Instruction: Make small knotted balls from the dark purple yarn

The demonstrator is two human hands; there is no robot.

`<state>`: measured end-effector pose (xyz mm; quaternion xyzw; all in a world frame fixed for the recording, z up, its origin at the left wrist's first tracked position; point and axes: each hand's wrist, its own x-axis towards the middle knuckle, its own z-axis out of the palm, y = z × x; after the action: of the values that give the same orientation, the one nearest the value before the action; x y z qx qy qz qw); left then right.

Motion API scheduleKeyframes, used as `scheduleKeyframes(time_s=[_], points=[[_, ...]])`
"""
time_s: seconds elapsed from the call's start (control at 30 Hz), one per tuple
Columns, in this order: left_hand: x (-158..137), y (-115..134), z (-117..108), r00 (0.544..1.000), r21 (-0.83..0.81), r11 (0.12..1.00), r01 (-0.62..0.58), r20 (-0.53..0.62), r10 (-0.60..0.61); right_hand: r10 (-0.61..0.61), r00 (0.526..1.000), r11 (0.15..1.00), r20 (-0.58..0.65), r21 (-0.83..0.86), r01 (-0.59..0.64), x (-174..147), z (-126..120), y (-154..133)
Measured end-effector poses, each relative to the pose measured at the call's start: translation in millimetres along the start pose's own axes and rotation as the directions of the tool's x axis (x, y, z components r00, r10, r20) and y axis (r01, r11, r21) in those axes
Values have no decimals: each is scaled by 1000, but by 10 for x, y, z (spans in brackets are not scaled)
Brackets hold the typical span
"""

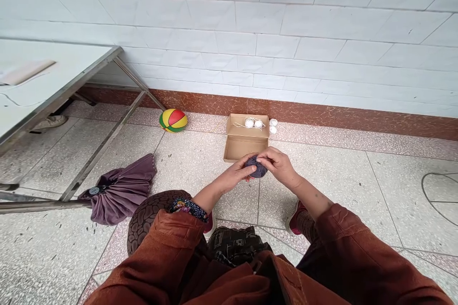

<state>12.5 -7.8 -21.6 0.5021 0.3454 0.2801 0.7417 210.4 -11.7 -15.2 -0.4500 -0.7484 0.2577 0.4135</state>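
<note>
A ball of dark purple-grey yarn (258, 169) rests in my left hand (239, 171), whose fingers and thumb wrap round it. My right hand (277, 163) is closed in a pinch at the top of the ball, seemingly on its strand; the strand itself is too fine to make out. Just beyond my hands an open cardboard box (246, 147) lies on the floor. White yarn balls (254, 123) with a loose white strand sit in its far half, while the near half shows bare cardboard. Two more white balls (273, 126) lie against its right side.
A yellow, red and green ball (173, 120) lies by the wall, near the leg of a metal-framed table (118, 52). Purple cloth (125, 188) is bunched on the floor at left. A wire loop (442, 201) lies at far right.
</note>
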Motion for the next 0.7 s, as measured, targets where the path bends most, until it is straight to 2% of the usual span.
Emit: scheduleKeyframes(time_s=[0.13, 0.23, 0.37, 0.47, 0.57, 0.7], points=[[-33, 55, 6, 997, 94, 996, -10, -80, 18, 23, 1000, 999, 10, 24, -24, 43, 13, -2], [-78, 93, -28, 999, 60, 998, -1, -40, 4, 64, 998, 997, -14, 51, -64, 93, -31, 11], [-158, 155, -54, 989, -150, 988, -34, 140, 55, 135, 991, 982, -24, 137, -131, 144, -21, 74], [-190, 179, -75, 981, -346, 938, -10, 179, 76, 147, 989, 978, 12, 150, -147, 129, 80, 135], [-181, 189, -108, 987, -465, 884, -41, 116, 107, 96, 992, 989, 86, 102, -105, 66, 185, 168], [-126, 199, -140, 987, -544, 824, -159, -78, 139, 32, 982, 999, 184, 23, -37, -34, 223, 146]])
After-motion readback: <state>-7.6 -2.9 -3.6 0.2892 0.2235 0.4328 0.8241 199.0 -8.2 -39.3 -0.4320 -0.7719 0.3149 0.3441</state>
